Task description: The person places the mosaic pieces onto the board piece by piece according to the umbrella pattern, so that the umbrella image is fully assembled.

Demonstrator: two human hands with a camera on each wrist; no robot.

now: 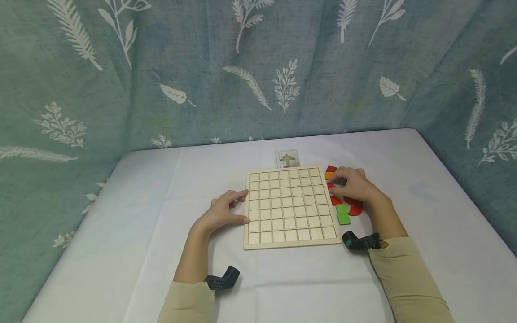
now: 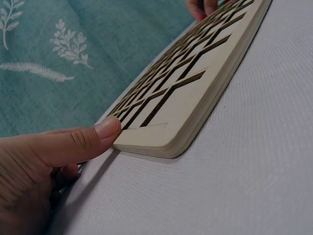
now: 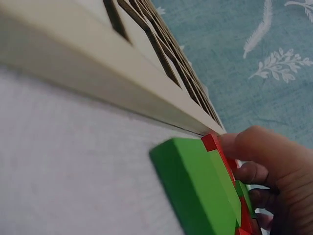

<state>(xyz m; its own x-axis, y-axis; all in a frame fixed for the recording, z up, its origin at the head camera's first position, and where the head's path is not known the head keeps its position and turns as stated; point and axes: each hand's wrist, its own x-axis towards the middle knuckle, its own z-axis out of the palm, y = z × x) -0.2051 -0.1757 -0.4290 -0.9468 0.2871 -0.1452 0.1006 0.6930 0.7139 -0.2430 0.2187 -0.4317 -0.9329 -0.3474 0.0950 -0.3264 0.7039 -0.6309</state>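
Note:
A square wooden grid board lies flat on the white table. My left hand is at its left side, thumb and index finger spread apart along the edge. In the left wrist view the thumb rests on the board's rim near a corner. Beyond the right edge, my right hand reaches down among coloured tiles, with a red tile between its thumb and index fingertips. Closer in the right wrist view are green tiles, beside the board's side; the hand's fingers partly hide the pieces behind them.
A small pattern card with a red and green figure lies behind the board. Green squares, red curved pieces and an orange tile lie along the board's right side. A leaf-patterned curtain hangs behind the table.

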